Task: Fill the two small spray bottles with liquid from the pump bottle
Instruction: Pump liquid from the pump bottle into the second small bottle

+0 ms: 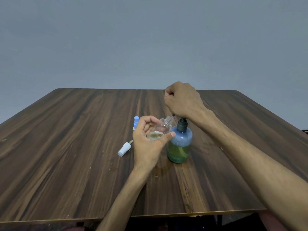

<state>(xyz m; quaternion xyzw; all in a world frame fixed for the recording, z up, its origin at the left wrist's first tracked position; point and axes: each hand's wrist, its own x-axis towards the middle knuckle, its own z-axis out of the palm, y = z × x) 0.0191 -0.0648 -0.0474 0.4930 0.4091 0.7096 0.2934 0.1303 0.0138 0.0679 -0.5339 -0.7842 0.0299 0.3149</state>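
A blue-tinted pump bottle [180, 144] with greenish liquid and a dark pump head stands on the wooden table [66, 147]. My right hand [181, 100] sits on top of the pump head, fingers curled into a fist. My left hand [148, 142] grips a small clear spray bottle [164, 128], uncapped and tilted, its open neck right at the pump spout. Foamy yellowish liquid lies in its lower part. A second small spray bottle [136, 122] with a blue spray top stands behind my left hand, mostly hidden. A white spray cap [124, 149] lies on the table to the left.
A faint wet ring marks the table just in front of the pump bottle. The table's near edge runs across the bottom of the view, and a plain grey wall stands behind the far edge.
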